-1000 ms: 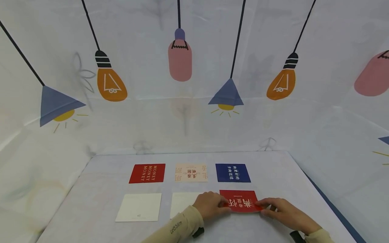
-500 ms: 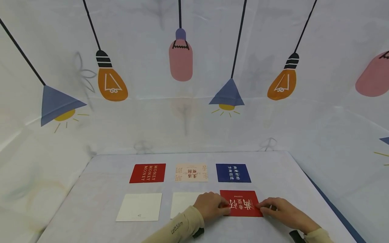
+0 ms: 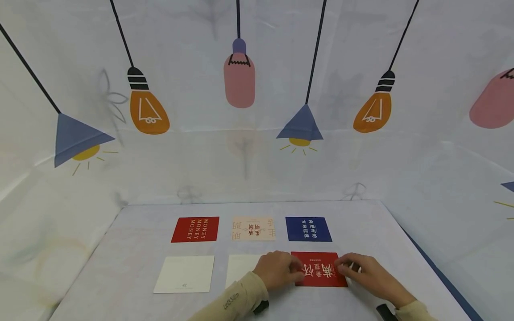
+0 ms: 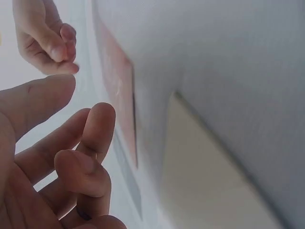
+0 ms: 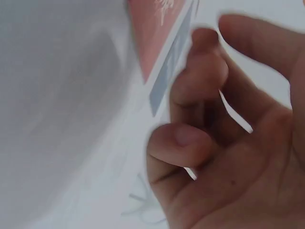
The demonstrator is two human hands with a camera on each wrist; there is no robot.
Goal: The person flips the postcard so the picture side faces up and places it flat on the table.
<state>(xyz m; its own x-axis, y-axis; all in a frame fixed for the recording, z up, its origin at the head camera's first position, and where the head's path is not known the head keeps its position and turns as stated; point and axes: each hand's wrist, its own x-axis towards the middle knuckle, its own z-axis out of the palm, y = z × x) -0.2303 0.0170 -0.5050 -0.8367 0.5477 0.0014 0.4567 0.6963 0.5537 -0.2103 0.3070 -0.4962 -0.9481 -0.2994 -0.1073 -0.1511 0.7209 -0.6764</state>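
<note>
Red card [image 3: 320, 269] lies flat between both hands, fingertips on its side edges.

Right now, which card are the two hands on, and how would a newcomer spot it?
On the pale table, six cards lie in two rows of three. It is the red card with big white characters, at the right end of the near row, below the blue card, between the left hand and right hand. Its row-mates are blank white.

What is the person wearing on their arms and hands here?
Both hands, the left hand and the right hand, are bare, with no gloves or rings visible. Each arm has a pale beige long sleeve; the left sleeve carries small dark lettering. A dark band shows at each wrist.
</note>
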